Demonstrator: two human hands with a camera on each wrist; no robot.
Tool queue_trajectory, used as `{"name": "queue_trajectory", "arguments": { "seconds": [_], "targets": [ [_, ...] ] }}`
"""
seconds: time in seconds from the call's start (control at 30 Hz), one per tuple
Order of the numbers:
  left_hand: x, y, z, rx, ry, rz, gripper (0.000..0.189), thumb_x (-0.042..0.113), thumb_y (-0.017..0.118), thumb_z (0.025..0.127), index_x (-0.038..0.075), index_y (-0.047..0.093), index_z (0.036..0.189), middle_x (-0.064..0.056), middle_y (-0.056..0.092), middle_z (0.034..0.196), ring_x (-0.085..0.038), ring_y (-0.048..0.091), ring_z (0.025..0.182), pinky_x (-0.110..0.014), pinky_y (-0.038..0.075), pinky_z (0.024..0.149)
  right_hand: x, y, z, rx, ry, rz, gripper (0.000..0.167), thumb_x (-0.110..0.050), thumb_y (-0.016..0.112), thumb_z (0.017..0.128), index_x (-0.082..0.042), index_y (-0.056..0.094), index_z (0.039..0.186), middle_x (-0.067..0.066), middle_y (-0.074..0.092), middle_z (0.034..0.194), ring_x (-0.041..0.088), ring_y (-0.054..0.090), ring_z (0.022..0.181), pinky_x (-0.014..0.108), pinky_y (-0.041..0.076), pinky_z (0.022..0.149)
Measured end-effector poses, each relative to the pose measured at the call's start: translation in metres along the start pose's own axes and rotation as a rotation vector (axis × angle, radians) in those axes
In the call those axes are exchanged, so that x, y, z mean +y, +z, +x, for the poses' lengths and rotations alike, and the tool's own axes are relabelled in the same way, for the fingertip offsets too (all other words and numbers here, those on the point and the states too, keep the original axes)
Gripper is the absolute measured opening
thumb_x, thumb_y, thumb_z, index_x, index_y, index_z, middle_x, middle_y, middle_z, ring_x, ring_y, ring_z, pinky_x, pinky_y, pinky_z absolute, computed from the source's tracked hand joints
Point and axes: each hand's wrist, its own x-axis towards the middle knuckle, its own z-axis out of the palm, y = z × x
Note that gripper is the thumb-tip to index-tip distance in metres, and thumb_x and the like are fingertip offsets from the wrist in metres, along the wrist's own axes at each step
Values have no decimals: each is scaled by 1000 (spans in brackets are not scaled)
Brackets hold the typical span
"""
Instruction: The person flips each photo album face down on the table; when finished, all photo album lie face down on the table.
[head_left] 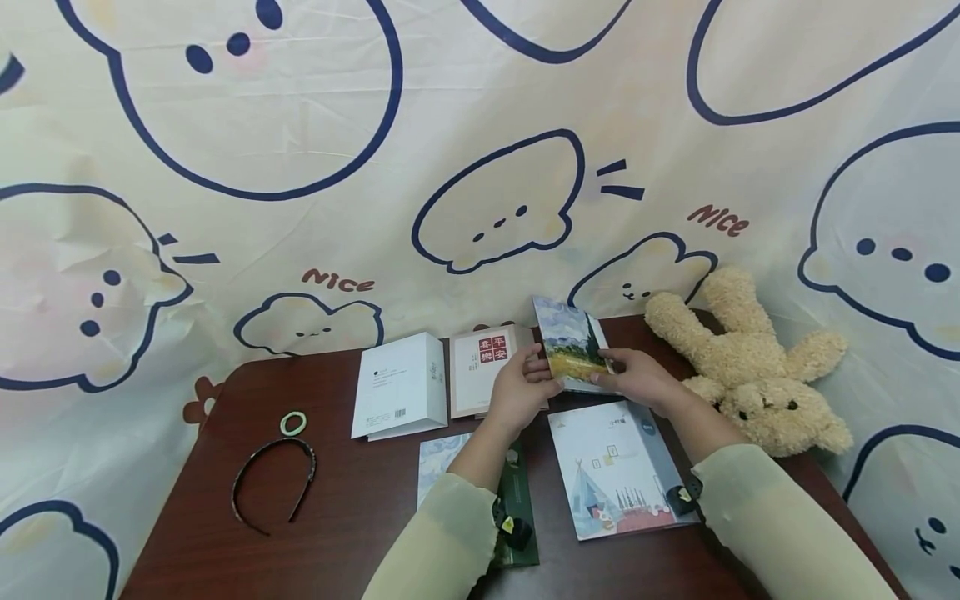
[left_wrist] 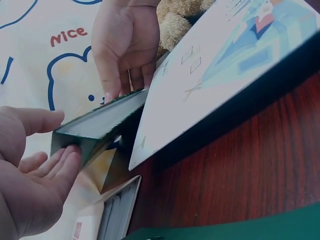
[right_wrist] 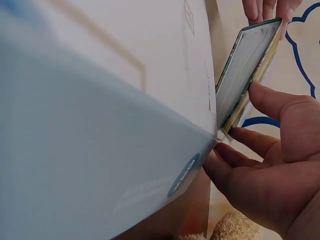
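Observation:
A small hardcover book [head_left: 572, 343] with a painted landscape cover is held upright at the back of the table, between both hands. My left hand [head_left: 521, 387] grips its left edge; in the left wrist view the thumb and fingers [left_wrist: 67, 162] close about the green spine. My right hand [head_left: 641, 379] pinches the opposite side, its thumb on the painted cover in the right wrist view. Behind the painted book shows part of another light-coloured volume [head_left: 600, 333]. Just in front lies a white book with a tent picture [head_left: 611, 475].
Left of the hands stand a white book [head_left: 397, 387] and a cream book with red characters [head_left: 480, 367]. A green book [head_left: 517, 508] lies partly under the left forearm. A headband [head_left: 273, 442], a green ring [head_left: 293, 423] and an upside-down teddy bear [head_left: 757, 358] are also there.

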Motion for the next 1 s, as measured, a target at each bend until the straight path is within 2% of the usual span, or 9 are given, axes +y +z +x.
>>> {"name": "queue_trajectory", "arguments": {
  "seconds": [0.33,0.63,1.0],
  "targets": [
    [1,-1,-2,26,31,-18,66,4,76,90,7,51,151,-10,67,131,-22,67,117,-32,58,92,0,1,2,-25,24,62,81,-46,71,97,-7,39,160,26,33,162,42,44,137,61,38,112],
    [3,-1,-1,32,59,-22,60,4,77,90,8,57,146,-6,68,132,-23,67,120,-31,57,94,3,1,4,-45,11,129,81,-46,71,96,-7,40,159,25,43,157,40,46,139,59,38,113],
    [8,-1,-2,63,86,-19,53,5,78,89,14,64,139,1,70,125,-21,66,118,-35,54,99,5,6,7,-128,13,346,72,-34,71,99,-7,39,159,20,50,150,34,53,131,49,44,110]
  ]
}}
